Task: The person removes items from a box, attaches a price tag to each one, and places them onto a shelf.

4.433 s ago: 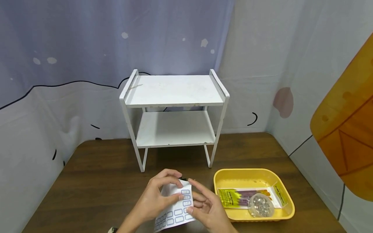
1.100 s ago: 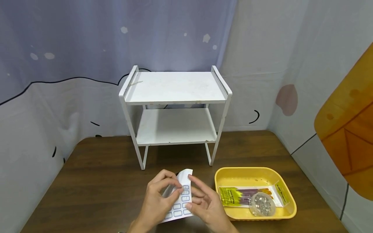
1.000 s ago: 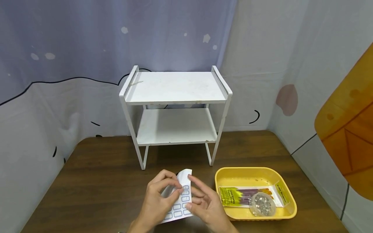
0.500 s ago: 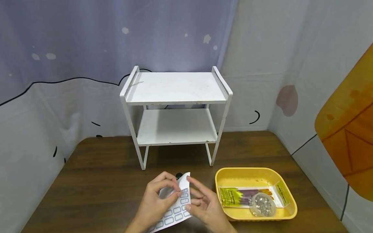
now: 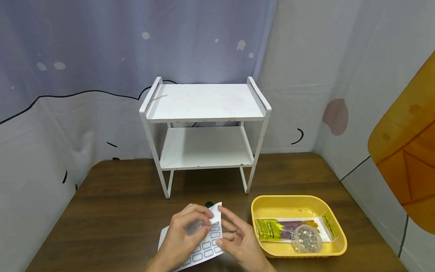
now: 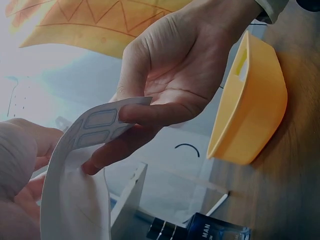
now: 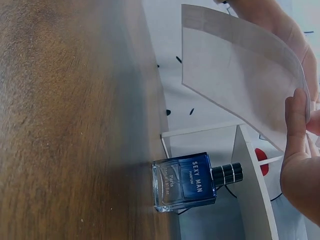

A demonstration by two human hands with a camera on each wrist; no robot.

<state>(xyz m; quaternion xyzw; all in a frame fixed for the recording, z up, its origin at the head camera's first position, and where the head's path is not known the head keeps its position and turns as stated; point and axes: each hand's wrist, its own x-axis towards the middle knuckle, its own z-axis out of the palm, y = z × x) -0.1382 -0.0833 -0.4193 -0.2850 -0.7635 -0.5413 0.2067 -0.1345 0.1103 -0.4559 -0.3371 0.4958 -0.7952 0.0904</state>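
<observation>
A white sheet of blue-bordered label stickers (image 5: 205, 248) is held up between both hands over the table. My left hand (image 5: 181, 236) pinches at the label rows near the sheet's upper part, thumb and index fingertips together. My right hand (image 5: 242, 241) grips the sheet's right edge, thumb on the printed face and fingers behind it, as the left wrist view also shows. The sheet's plain back (image 7: 240, 70) curves toward the right wrist camera. Behind the sheet stands a blue perfume bottle (image 7: 185, 181) with a black cap; only the cap (image 5: 209, 204) shows in the head view.
To the right sits a yellow tray (image 5: 299, 200) holding a packet of purple-handled brushes (image 5: 289, 228) and a round clear container of small shiny pieces (image 5: 307, 239). A white two-tier shelf (image 5: 205, 147) stands at the back of the wooden table (image 5: 112, 211).
The sheet has come down slightly and tilted, so its left part now shows beyond my left hand. The black bottle cap has come into view; the right hand has hardly moved.
</observation>
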